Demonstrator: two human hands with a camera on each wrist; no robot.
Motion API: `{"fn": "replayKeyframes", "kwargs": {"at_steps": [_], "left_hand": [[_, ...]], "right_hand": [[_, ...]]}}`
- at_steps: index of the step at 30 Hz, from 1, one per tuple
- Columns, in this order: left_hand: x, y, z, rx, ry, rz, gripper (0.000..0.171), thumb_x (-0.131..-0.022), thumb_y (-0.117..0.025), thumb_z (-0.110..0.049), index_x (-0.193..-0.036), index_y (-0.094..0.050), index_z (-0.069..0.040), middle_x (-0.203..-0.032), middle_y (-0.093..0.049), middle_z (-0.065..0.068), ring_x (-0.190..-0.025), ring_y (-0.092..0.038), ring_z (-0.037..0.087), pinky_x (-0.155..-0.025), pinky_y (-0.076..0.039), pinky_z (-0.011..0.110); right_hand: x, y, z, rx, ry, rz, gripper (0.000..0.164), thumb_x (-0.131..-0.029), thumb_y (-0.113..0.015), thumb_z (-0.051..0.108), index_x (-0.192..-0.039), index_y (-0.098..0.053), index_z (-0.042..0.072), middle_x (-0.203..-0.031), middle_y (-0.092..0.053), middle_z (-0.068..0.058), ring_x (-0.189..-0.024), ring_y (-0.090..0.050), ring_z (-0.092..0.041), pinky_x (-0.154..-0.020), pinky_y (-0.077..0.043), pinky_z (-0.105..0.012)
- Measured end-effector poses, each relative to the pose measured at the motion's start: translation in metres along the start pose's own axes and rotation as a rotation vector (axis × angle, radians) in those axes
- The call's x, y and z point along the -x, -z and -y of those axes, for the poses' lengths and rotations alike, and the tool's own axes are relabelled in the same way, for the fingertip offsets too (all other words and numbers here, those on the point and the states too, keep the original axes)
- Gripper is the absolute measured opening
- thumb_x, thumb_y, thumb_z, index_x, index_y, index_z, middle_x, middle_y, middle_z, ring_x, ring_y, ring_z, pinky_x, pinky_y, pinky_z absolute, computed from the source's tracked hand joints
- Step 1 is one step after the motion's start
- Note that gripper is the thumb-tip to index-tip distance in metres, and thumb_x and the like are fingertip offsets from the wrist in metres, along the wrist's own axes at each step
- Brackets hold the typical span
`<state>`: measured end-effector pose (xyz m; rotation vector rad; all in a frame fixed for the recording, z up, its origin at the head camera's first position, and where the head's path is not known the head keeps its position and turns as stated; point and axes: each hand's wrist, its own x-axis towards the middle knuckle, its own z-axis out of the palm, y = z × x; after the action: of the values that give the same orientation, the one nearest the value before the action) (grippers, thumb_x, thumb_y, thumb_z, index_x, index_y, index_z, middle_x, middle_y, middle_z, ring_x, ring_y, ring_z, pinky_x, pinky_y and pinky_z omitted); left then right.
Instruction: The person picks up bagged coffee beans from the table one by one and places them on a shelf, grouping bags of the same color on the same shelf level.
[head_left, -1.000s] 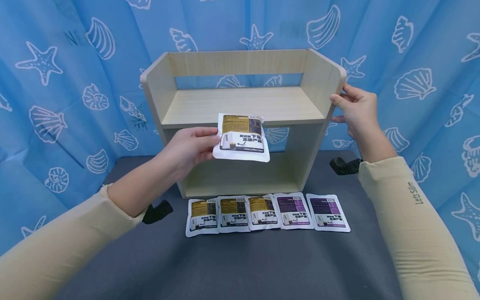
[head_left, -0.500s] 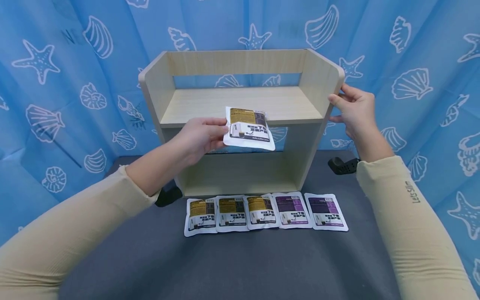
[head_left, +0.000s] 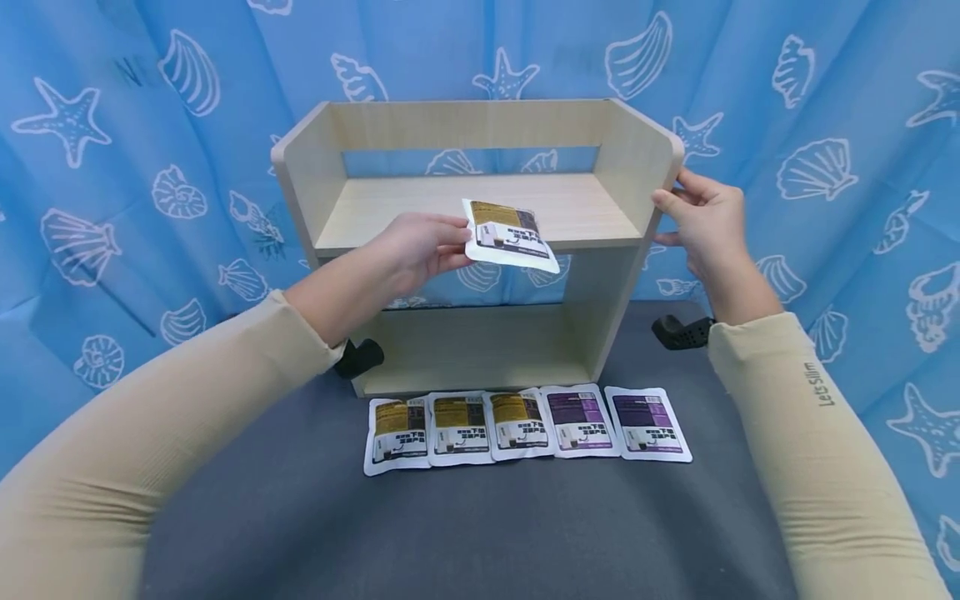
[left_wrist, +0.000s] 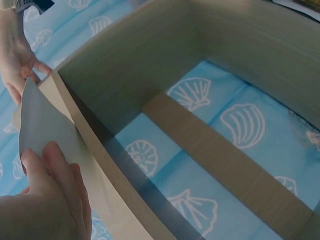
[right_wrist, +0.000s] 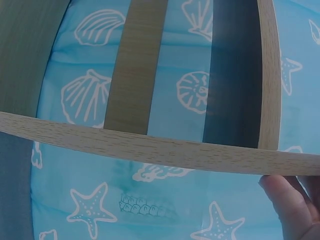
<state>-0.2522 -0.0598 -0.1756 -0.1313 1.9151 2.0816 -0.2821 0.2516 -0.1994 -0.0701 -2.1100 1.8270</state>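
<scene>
A blue curtain with white shells and starfish hangs behind everything, from the far left across to the right; a beige left sleeve reaches in from the lower left, a black wrist device by its cuff; the left hand pinches a packet by its left edge, thumb and fingertips closed on it; that packet, white with a gold and dark label, is held tilted before the front edge of the upper board of a pale wooden shelf, and whether it touches the board I cannot tell; below, on the dark grey table, packets lie in a row along the foot of the shelf: a first gold packet, a second gold packet, a third gold packet, then a purple packet, these four close against one another, and a last purple packet just beside them; at the right, the right hand grips the front edge of the shelf's right side panel, thumb pressed to the edge; a beige right sleeve covers that forearm.
</scene>
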Motion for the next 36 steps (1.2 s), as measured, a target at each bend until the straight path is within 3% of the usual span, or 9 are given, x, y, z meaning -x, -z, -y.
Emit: {"fn": "replayKeyframes", "kwargs": {"at_steps": [11,22,28,36], "left_hand": [[-0.027,-0.022,-0.017,0.063,0.063,0.039,0.054,-0.093,-0.050,0.014,-0.144,-0.043,-0.003,-0.143,-0.045,0.015,-0.121,-0.055,0.029,-0.082,-0.054,0.027],[-0.053,-0.040,-0.028,0.033,0.087,-0.066,0.055,-0.091,-0.054,0.016,-0.142,-0.048,-0.006,-0.143,-0.048,0.014,-0.117,-0.058,0.025,-0.081,-0.054,0.024],[-0.063,-0.049,-0.027,-0.005,0.060,-0.124,0.053,-0.089,-0.059,0.014,-0.137,-0.055,-0.008,-0.144,-0.047,0.009,-0.122,-0.054,0.023,-0.074,-0.055,0.021],[-0.078,-0.060,-0.029,0.008,0.038,-0.186,0.048,-0.088,-0.062,0.013,-0.130,-0.061,-0.010,-0.143,-0.049,0.005,-0.125,-0.051,0.021,-0.075,-0.055,0.021]], "right_hand": [[0.000,0.000,0.000,0.034,-0.010,-0.014,0.052,-0.088,-0.069,0.025,-0.138,-0.055,0.024,-0.135,-0.058,-0.006,-0.121,-0.056,-0.021,-0.057,-0.054,-0.019],[-0.001,-0.001,0.001,-0.007,-0.030,0.002,0.054,-0.089,-0.069,0.023,-0.140,-0.052,0.024,-0.137,-0.056,-0.007,-0.123,-0.055,-0.021,-0.058,-0.055,-0.020],[0.001,0.000,0.002,0.001,-0.023,-0.004,0.053,-0.089,-0.069,0.022,-0.139,-0.052,0.024,-0.136,-0.057,-0.008,-0.121,-0.056,-0.021,-0.058,-0.055,-0.019],[0.001,0.001,0.002,0.020,-0.023,-0.007,0.053,-0.089,-0.069,0.024,-0.139,-0.052,0.024,-0.136,-0.058,-0.008,-0.120,-0.057,-0.021,-0.059,-0.055,-0.020]]}}
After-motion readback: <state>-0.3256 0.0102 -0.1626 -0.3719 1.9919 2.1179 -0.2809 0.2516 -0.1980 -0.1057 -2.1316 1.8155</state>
